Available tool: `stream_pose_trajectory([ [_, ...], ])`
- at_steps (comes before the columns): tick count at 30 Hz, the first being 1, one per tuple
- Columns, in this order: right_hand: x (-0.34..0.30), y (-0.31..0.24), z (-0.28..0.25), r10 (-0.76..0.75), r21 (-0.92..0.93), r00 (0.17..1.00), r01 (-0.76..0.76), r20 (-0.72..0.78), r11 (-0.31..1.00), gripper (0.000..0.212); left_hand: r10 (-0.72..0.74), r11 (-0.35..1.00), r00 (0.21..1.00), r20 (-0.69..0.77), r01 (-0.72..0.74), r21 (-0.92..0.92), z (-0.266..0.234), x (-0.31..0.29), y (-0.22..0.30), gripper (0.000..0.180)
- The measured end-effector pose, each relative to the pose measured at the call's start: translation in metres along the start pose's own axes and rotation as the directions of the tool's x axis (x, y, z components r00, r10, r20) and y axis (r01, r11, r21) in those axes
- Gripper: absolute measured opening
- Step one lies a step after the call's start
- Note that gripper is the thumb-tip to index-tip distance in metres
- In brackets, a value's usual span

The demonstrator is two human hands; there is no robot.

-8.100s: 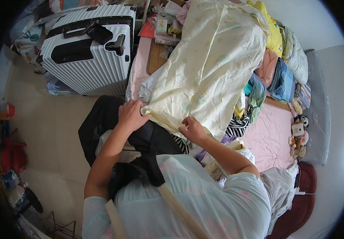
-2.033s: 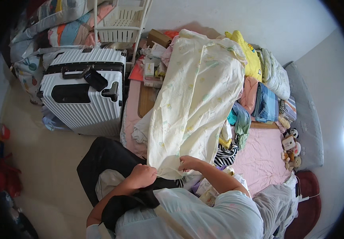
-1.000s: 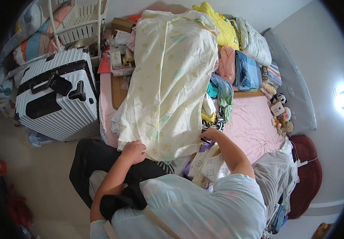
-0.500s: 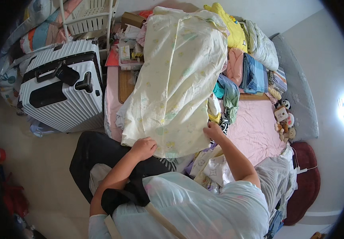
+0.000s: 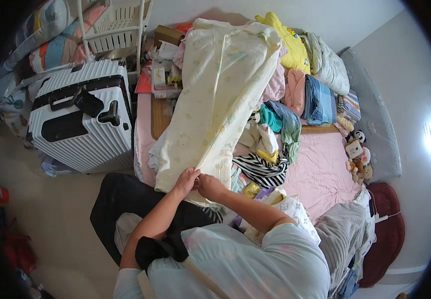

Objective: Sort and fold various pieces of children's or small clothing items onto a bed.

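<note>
A pale yellow printed cloth [image 5: 200,94] stretches away from me over the pile on the bed, creased lengthwise. Its right side is drawn inward toward the middle, so the near end is narrow. My left hand [image 5: 187,182] pinches the cloth near its close edge. Right beside it, my right hand [image 5: 210,187] is closed on the right edge of the same cloth; the two hands touch or nearly touch. To the right of the cloth lie a black-and-white striped garment [image 5: 262,169] and a green garment [image 5: 290,127].
A white suitcase [image 5: 81,134] stands left of the bed. Folded blue fabric [image 5: 320,102], a pink roll [image 5: 295,92] and a yellow cushion [image 5: 287,45] sit at the back right. Small plush toys [image 5: 359,157] rest by the grey padded panel [image 5: 375,114]. A clear box [image 5: 166,79] is at the back left.
My right hand has moved left with the cloth's right edge, meeting my left hand. The cloth has narrowed on the right, uncovering the striped garment and other clothes. My left hand has shifted slightly right.
</note>
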State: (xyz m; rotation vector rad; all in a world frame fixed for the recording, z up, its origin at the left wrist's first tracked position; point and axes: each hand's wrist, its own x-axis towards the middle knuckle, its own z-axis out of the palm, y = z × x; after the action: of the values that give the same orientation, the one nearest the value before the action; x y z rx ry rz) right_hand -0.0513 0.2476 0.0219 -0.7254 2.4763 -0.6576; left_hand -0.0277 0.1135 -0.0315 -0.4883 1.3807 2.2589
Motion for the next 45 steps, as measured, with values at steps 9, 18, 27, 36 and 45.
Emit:
stream_pose_trajectory([
  [9,0.008,0.035,-0.086,-0.085,0.134,0.866,0.020,0.492,0.991,0.044,0.308,0.844,0.946,-0.098,-0.224,0.487,-0.016,0.023,-0.043,0.023],
  [18,0.114,0.092,-0.339,0.075,0.075,0.637,-0.027,-0.767,0.997,0.028,0.200,0.852,0.979,-0.045,-0.151,0.502,-0.008,0.006,-0.023,0.019],
  [27,0.212,0.042,-0.424,-0.148,-0.325,0.444,-0.355,-0.884,0.876,0.050,0.122,0.910,0.989,-0.085,-0.077,0.408,-0.025,0.024,-0.046,0.020],
  [36,0.277,0.037,-0.438,-0.277,-0.610,0.585,-0.505,-0.762,0.611,0.042,0.115,0.892,0.988,-0.101,-0.058,0.448,-0.023,0.025,-0.040,0.022],
  [45,0.306,0.062,-0.490,0.091,-0.111,0.349,-0.519,-0.933,0.847,0.036,-0.004,0.900,1.000,0.013,-0.002,0.435,-0.013,0.020,-0.018,0.020],
])
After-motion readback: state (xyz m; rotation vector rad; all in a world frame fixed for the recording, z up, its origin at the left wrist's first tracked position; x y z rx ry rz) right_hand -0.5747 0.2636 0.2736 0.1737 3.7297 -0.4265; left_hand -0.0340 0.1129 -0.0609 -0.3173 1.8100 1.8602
